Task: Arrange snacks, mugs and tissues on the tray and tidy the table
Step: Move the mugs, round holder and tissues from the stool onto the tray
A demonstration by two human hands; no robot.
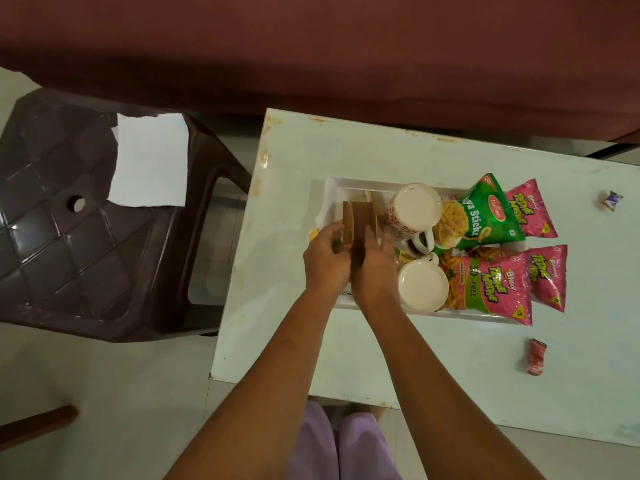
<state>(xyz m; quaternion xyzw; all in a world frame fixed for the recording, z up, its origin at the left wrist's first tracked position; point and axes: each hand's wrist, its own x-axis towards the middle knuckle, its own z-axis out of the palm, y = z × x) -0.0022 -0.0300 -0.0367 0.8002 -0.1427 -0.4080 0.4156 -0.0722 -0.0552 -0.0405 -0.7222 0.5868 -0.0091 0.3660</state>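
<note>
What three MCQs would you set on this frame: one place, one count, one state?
1. Where is the white sheet? A on the stool; B on the tray; C on the floor.
2. How many pink packs show? A one; B three; C five.
3. What are the left hand and right hand doing? A hanging idle; B each lifting a mug; C both on the brown card.

Key:
1 A: the sheet lies flat on the stool's seat.
2 B: one near pack, plus two more at the right end.
3 C: both hands touch the card, which stands between them.
</note>
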